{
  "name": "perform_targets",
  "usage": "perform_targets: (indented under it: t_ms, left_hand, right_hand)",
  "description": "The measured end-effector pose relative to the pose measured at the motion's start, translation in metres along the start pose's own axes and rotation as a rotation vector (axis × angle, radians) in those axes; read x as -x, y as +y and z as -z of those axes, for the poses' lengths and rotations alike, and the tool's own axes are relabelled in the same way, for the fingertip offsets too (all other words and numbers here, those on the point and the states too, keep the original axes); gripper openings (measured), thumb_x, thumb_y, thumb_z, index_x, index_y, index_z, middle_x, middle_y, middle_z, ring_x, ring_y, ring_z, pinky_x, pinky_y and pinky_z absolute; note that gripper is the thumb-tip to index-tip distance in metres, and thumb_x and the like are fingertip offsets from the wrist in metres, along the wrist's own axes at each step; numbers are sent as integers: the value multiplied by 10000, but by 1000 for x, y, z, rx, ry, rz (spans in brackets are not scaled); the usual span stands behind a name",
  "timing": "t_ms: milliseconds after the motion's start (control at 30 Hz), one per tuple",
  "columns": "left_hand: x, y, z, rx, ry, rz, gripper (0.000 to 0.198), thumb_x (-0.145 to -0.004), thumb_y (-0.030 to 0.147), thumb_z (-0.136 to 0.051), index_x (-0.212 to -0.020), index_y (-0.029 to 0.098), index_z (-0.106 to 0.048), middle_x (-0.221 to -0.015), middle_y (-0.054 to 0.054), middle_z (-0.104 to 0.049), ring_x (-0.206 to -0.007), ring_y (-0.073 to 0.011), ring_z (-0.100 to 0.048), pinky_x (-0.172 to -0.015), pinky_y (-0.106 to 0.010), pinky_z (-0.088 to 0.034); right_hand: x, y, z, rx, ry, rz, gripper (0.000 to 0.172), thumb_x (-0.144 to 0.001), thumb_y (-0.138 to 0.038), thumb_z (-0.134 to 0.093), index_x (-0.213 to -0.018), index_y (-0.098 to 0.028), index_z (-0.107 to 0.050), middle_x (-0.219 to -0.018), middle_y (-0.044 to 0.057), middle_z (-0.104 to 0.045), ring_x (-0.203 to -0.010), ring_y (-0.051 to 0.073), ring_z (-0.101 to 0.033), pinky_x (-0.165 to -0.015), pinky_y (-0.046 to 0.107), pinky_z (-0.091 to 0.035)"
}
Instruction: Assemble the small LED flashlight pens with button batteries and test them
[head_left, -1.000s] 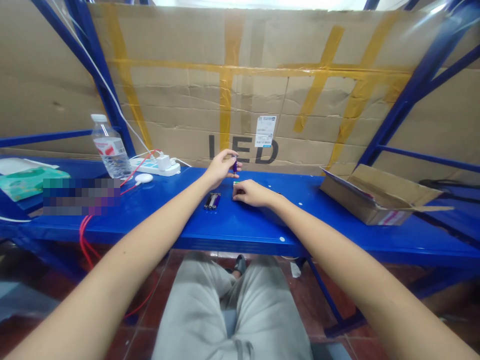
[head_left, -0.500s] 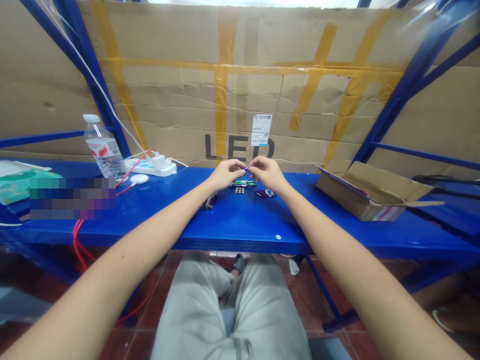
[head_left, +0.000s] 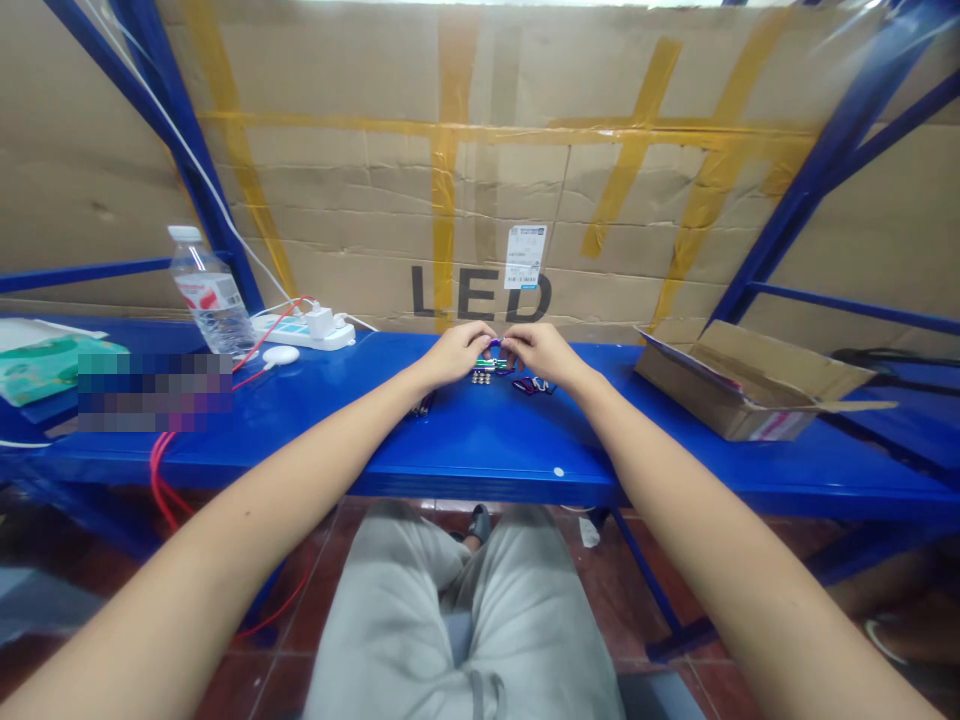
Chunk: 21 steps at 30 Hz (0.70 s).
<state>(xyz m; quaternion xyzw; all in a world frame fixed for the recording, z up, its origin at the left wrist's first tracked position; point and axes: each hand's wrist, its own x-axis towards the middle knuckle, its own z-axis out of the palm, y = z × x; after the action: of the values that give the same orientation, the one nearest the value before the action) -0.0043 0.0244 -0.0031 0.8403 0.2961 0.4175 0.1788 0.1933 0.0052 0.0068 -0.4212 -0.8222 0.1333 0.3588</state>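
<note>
My left hand (head_left: 457, 353) and my right hand (head_left: 541, 352) meet over the middle of the blue shelf (head_left: 480, 440), fingers pinched together on a small purple cylinder (head_left: 493, 348) between them. Just under the fingertips lie a green cylinder (head_left: 484, 364) and a row of small silver button cells (head_left: 481, 378). Purple and silver clips (head_left: 534, 385) rest by my right wrist. A few dark cylinders (head_left: 424, 404) lie partly hidden under my left forearm.
A water bottle (head_left: 210, 295), a white power strip (head_left: 304, 331) with red and white cables and a white puck (head_left: 280, 355) stand at the left. An open cardboard box (head_left: 742, 385) sits at the right. Taped cardboard marked LED forms the back wall.
My right hand rose from the shelf to join my left hand at the purple cylinder. Both hands have since dropped slightly toward the shelf.
</note>
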Motion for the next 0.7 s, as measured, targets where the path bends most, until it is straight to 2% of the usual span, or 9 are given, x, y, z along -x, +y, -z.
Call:
perform_targets:
  t_ms: [167, 333, 467, 600, 700]
  left_hand:
    - [1, 0, 1, 56, -12, -54, 127, -849, 216, -588, -931, 158, -665, -876, -41, -706, -813, -164, -631, -769, -304, -480]
    - [3, 2, 2, 136, -6, -75, 128, -795, 237, -671, -895, 157, -673, -903, -54, -719, -853, -175, -653, -805, -317, -498]
    - [2, 5, 1, 157, 7, -80, 149, -797, 264, -684, -893, 157, -650, -898, -48, -708, -839, -169, -645, -787, -306, -490]
    - [0, 8, -2, 139, 17, 45, 117, -892, 264, -553, -858, 163, -602, -791, -28, -689, -727, -150, -617, -703, -290, -474]
    - [-1, 9, -1, 126, -38, 143, 121, -895, 219, -527, -823, 161, -606, -699, -18, -672, -647, -143, -593, -646, -283, -457]
  right_hand:
    - [4, -5, 4, 203, -49, 103, 272, -894, -248, -494, -632, -182, -524, -610, 4, -564, -636, 143, -470, -635, 269, -329]
    - [4, -6, 6, 170, -86, 94, 261, -875, -253, -497, -624, -182, -503, -586, -15, -489, -633, 139, -426, -609, 270, -278]
    - [3, -6, 7, 138, -62, 89, 266, -873, -274, -492, -623, -183, -493, -588, -13, -470, -631, 140, -410, -606, 273, -274]
    - [3, -6, 7, 162, -31, 107, 278, -868, -290, -485, -610, -186, -471, -590, -11, -460, -633, 138, -402, -608, 273, -273]
    - [3, -5, 6, 173, -59, 120, 278, -855, -295, -494, -601, -184, -474, -585, -8, -465, -624, 137, -394, -610, 279, -271]
